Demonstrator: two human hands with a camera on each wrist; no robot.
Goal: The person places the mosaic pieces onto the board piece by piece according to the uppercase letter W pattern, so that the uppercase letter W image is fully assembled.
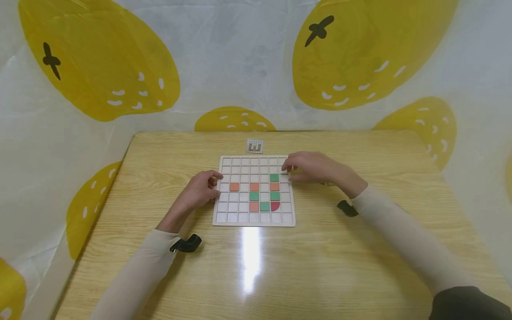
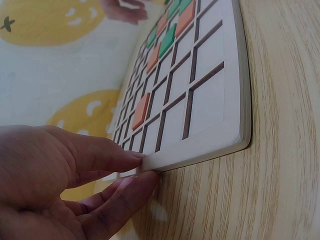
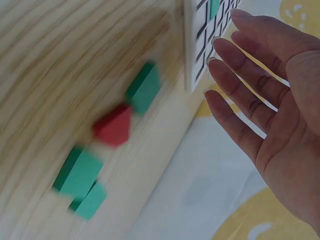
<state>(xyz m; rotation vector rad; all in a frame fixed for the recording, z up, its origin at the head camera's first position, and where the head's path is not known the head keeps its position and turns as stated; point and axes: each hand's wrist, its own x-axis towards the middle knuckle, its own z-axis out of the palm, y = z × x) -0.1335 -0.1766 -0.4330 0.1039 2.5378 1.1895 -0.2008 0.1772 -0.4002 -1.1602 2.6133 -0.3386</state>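
A white square grid board (image 1: 244,218) lies on the table with several green and orange square tiles and one red quarter-round tile (image 1: 275,206) in its cells. At the board's left edge, my left hand (image 1: 198,189) pinches the rim; in the left wrist view the thumb (image 2: 107,155) lies on top and fingertips sit at the side. My right hand (image 1: 314,166) hovers at the board's upper right, close to a green tile (image 1: 274,178). Its fingers (image 3: 240,100) are spread and loosely bent in the right wrist view, with nothing between them.
Right of the board, mostly hidden by my right arm in the head view, lie loose tiles: a red one (image 3: 114,126) and several green ones (image 3: 144,91). A small patterned card (image 1: 254,146) lies behind the board. A lemon-printed cloth (image 1: 240,58) hangs behind the wooden table (image 1: 320,266).
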